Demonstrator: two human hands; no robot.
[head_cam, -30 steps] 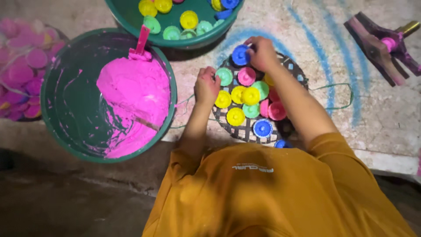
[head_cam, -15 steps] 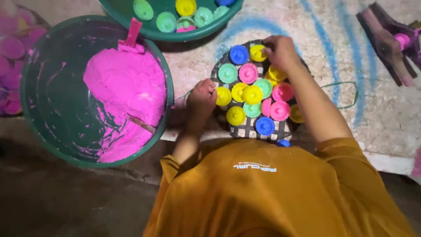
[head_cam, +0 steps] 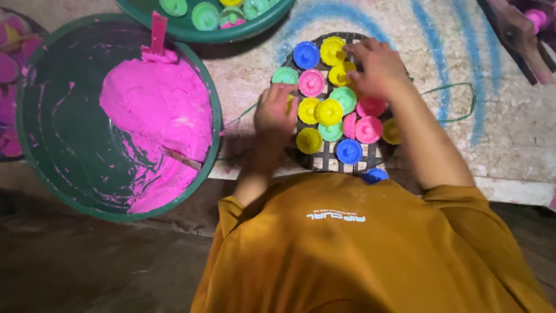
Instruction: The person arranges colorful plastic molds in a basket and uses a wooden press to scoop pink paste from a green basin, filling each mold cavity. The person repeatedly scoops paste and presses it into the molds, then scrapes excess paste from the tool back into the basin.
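— Both hands were down on the rack (head_cam: 324, 162), weren't they?

— Yes. Left hand (head_cam: 276, 111) lay at its left edge, fingers curled over a yellow cap (head_cam: 289, 103); whether it actually gripped that cap, I couldn't tell. Right hand (head_cam: 376, 68) sat at the top right of the rack, fingers spread and pressing on the caps beneath — one yellow cap (head_cam: 340, 73) half under its fingertips. No firm clamp showed there either.

— And going across from the left?

— Far left, a heap of pink discs (head_cam: 8, 69), cut off by the frame. Beside it the big green tub (head_cam: 63, 145) with pink paste (head_cam: 162, 116) piled on its right side and a pink stick (head_cam: 157, 33) standing up in it. Above, a second green bowl (head_cam: 208, 35) held green and yellow caps.

— The rack itself?

— Dark grid, round, lying on the pale slab (head_cam: 521, 139) just right of the tub. Caps sat packed on it, touching: blue (head_cam: 306, 55), yellow, green (head_cam: 285, 76), pink (head_cam: 311, 82) along the top, more yellow and pink in the middle, a blue one (head_cam: 349, 151) low down.

— Anything further right?

— Blue chalk arcs (head_cam: 434, 58) on the slab, a thin green wire (head_cam: 463, 110) looping by the right forearm, and a purple tool (head_cam: 521, 29) at the top corner — blurred.
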